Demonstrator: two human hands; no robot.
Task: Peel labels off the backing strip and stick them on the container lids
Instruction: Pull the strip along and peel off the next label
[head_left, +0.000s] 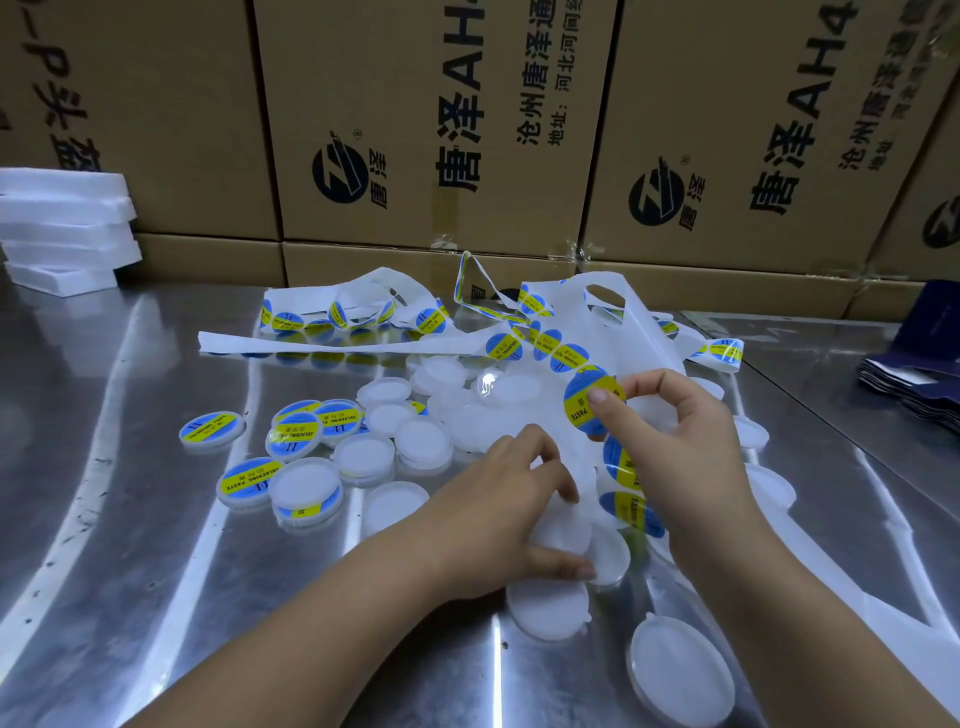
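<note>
- Left hand (493, 499), palm down, fingers curled round a blank lid (563, 527).
- Label (584, 402) (yellow band nearly upright) pinched by the right hand (691, 441), raised above the lids.
- Strip (649, 332) runs away toward the boxes.

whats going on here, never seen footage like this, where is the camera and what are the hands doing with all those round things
There is no machine here. The single picture comes from a camera worn on a person's head, looking down at their own two bare hands. On the metal table lie many round plain lids, some labelled lids with blue and yellow stickers, and a long white backing strip carrying more stickers. The right hand pinches one label at the strip, thumb on its face. The left hand grips a white lid. Cardboard boxes stand behind.
</note>
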